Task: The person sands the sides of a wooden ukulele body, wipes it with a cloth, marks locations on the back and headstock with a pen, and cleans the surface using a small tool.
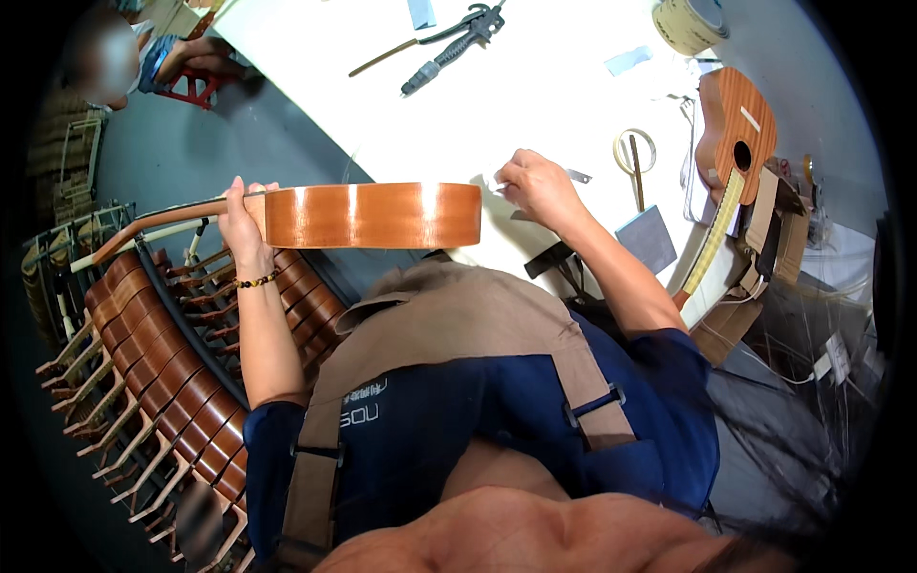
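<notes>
My left hand [245, 222] is wrapped round the neck of a glossy brown ukulele [373, 216], close to where the neck meets the body. The instrument lies on its side in front of my apron, its curved side facing up and its neck pointing left. Beyond the body's right end, over the white table [535, 95], my right hand [541, 189] is closed in a pinch. Something small and pale shows at its fingertips, too unclear to name. A thin grey metal strip [579, 177] sticks out just right of that hand.
An air blow gun [449, 57] lies at the table's far side. Tape roll [634, 151], grey square pad [647, 239], tub [690, 24] and another ukulele [735, 134] are to the right. Racked brown ukuleles [162, 353] stand left. A person sits on a red stool [194, 88].
</notes>
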